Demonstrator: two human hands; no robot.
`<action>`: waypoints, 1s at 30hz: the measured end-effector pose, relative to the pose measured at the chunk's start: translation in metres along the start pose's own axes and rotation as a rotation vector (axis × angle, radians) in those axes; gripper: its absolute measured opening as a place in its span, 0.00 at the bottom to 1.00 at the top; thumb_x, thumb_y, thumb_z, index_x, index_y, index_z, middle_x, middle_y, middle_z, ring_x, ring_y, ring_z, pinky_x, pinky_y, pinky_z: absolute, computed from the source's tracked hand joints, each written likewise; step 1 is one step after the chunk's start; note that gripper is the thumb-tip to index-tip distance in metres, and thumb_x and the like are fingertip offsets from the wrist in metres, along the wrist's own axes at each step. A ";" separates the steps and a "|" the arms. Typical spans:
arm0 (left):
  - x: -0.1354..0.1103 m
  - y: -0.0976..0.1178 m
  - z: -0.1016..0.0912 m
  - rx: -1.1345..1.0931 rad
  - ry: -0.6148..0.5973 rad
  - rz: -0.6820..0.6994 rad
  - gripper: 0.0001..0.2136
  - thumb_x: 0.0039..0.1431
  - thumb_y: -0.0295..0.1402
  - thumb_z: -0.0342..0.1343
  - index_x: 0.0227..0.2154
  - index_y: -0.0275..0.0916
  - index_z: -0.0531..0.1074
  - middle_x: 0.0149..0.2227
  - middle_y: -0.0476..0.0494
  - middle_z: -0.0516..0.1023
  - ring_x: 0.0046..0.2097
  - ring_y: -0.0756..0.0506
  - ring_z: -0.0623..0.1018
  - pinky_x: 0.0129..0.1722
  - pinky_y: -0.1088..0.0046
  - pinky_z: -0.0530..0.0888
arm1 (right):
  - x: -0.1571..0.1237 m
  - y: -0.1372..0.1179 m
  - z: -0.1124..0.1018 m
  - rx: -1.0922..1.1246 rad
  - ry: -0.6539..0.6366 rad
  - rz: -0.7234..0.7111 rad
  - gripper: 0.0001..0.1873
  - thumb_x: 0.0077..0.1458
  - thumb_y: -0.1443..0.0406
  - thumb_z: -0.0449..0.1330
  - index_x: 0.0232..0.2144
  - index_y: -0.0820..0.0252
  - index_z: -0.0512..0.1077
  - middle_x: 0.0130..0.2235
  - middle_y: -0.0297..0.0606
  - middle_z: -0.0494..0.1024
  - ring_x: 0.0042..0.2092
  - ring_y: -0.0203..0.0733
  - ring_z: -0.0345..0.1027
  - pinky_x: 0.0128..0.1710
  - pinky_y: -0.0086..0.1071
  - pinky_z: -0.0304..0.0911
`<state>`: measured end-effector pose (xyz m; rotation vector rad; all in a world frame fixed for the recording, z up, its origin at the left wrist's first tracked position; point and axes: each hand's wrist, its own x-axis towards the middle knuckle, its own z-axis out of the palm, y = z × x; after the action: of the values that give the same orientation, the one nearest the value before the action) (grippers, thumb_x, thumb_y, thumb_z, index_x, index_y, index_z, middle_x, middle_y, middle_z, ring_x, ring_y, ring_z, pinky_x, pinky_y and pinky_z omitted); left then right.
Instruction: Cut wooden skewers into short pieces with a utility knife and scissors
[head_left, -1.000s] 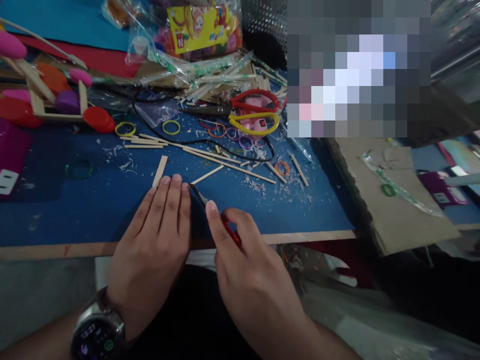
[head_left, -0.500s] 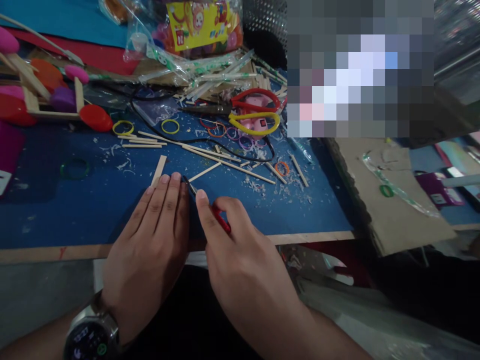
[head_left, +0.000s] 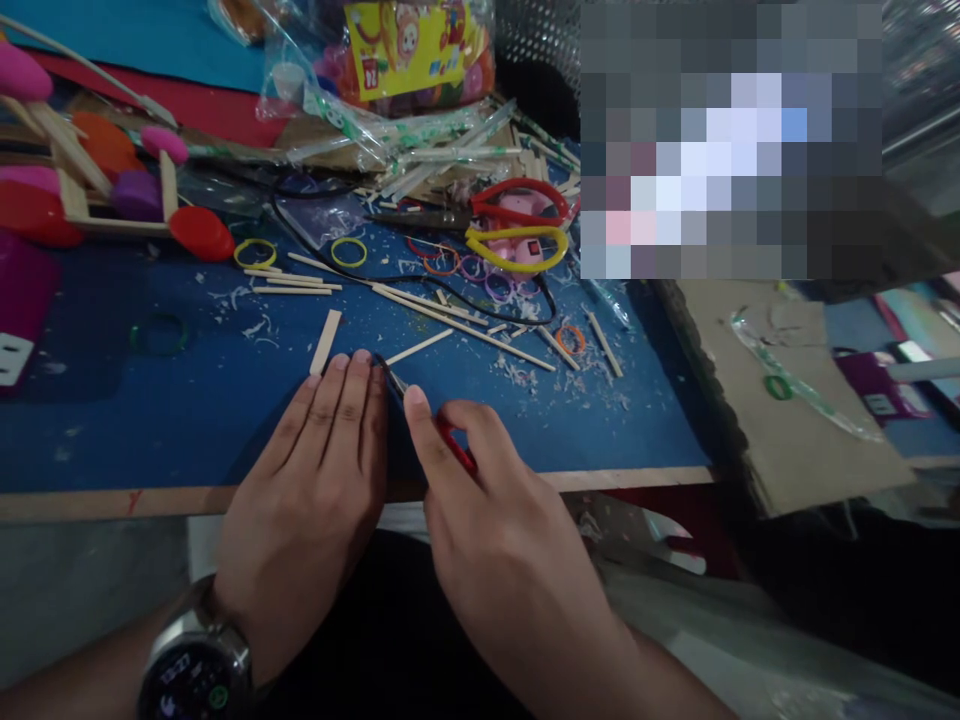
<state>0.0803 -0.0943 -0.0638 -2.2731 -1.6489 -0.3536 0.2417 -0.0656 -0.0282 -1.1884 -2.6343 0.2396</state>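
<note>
In the head view, a blue tabletop [head_left: 600, 430] was littered with shavings; grey floor [head_left: 82, 580] was visible at near left. A flat wooden stick [head_left: 327, 338], left of centre, was partly covered by the flattened left hand [head_left: 319, 460]. A red-handled tool [head_left: 457, 450] was grasped by the right hand [head_left: 502, 520]. Beyond, thin sticks [head_left: 480, 336] were crossed by a black cord [head_left: 553, 303]; scissors [head_left: 461, 218] and wrapped straws [head_left: 450, 155] were strewn farther away.

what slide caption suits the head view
Left hand over one end of a flat stick, right hand gripping a red-handled tool, shavings scattered across the blue table.
</note>
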 end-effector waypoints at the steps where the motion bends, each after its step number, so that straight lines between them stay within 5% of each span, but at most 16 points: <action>1: 0.000 0.000 0.000 0.006 0.000 0.000 0.25 0.68 0.26 0.46 0.64 0.12 0.60 0.65 0.12 0.66 0.65 0.25 0.70 0.64 0.48 0.71 | -0.002 0.000 0.000 -0.001 0.010 0.001 0.29 0.64 0.76 0.49 0.66 0.74 0.62 0.51 0.54 0.72 0.44 0.46 0.73 0.39 0.36 0.78; 10: -0.003 -0.002 0.002 -0.012 -0.039 -0.016 0.31 0.69 0.29 0.46 0.69 0.15 0.49 0.67 0.13 0.61 0.68 0.27 0.66 0.66 0.48 0.70 | -0.018 0.001 -0.001 0.018 0.033 0.010 0.28 0.64 0.76 0.49 0.65 0.74 0.64 0.51 0.55 0.74 0.45 0.50 0.76 0.35 0.39 0.80; 20: -0.004 -0.004 -0.003 -0.094 -0.059 -0.010 0.31 0.68 0.32 0.42 0.68 0.13 0.51 0.69 0.12 0.57 0.70 0.26 0.62 0.68 0.46 0.64 | -0.023 0.017 -0.015 0.170 0.081 0.062 0.26 0.65 0.75 0.51 0.64 0.66 0.67 0.48 0.48 0.76 0.45 0.45 0.76 0.39 0.39 0.80; 26: 0.001 -0.019 -0.021 -0.238 -0.071 -0.030 0.38 0.70 0.51 0.43 0.69 0.22 0.52 0.71 0.23 0.58 0.72 0.32 0.61 0.68 0.53 0.64 | -0.009 0.051 -0.032 0.184 0.228 0.047 0.23 0.68 0.72 0.52 0.63 0.65 0.67 0.51 0.47 0.76 0.51 0.42 0.74 0.48 0.34 0.75; 30: 0.014 -0.045 -0.033 -0.209 -0.020 -0.075 0.23 0.72 0.40 0.46 0.63 0.34 0.65 0.66 0.33 0.70 0.65 0.35 0.71 0.64 0.55 0.68 | 0.014 0.070 -0.047 0.140 0.254 -0.018 0.22 0.68 0.72 0.51 0.61 0.64 0.70 0.51 0.48 0.77 0.51 0.45 0.74 0.51 0.40 0.74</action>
<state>0.0412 -0.0815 -0.0239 -2.3730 -1.7867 -0.5464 0.2958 -0.0070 0.0023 -1.0723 -2.3671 0.2478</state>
